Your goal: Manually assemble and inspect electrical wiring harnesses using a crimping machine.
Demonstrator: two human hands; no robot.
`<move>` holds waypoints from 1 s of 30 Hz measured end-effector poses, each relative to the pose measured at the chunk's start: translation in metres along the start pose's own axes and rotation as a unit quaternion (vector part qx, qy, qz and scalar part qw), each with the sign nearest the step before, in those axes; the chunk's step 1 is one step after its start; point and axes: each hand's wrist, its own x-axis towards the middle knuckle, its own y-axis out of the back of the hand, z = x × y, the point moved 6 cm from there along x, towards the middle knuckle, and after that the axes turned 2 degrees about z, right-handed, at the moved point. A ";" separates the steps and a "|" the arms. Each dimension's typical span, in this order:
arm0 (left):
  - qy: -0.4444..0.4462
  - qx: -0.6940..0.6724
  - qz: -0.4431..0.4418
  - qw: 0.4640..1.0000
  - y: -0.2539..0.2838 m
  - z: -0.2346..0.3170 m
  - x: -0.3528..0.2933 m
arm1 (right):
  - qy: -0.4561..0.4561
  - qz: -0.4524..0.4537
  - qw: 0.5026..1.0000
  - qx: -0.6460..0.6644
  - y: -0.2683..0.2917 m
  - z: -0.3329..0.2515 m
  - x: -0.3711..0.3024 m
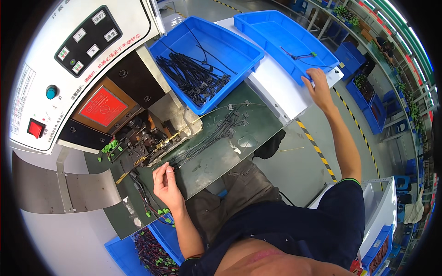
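A loose bundle of black wires (209,133) with small black connectors at its far end lies across the green worktable (202,177). My left hand (167,186) is closed in a pinch at the near ends of these wires; the exact contact is partly hidden by the fingers. My right hand (318,89) is stretched out to the far right, at the near rim of a shallow blue tray (269,34). Its fingers are bent and apart, and nothing shows in them. Inside that tray lies a dark red-and-black wire (299,56) with a green connector.
A press machine (147,138) with a control panel stands left of the table. Behind the wires, a deep blue bin (209,103) holds many black wires. Green-ended wires (149,202) lie by the table's left edge, above another blue bin (120,255). Striped tape (317,149) marks the floor.
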 end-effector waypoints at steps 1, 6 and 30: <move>0.001 0.001 -0.001 1.000 -0.001 0.000 0.000 | -0.023 -0.018 1.000 0.008 0.000 -0.003 -0.006; -0.001 0.004 -0.008 1.000 -0.001 -0.001 0.000 | -0.037 -0.013 0.999 0.010 0.010 -0.033 -0.020; -0.007 0.005 -0.014 1.000 -0.003 -0.003 -0.002 | -0.141 -0.273 0.930 -0.202 0.041 0.054 0.058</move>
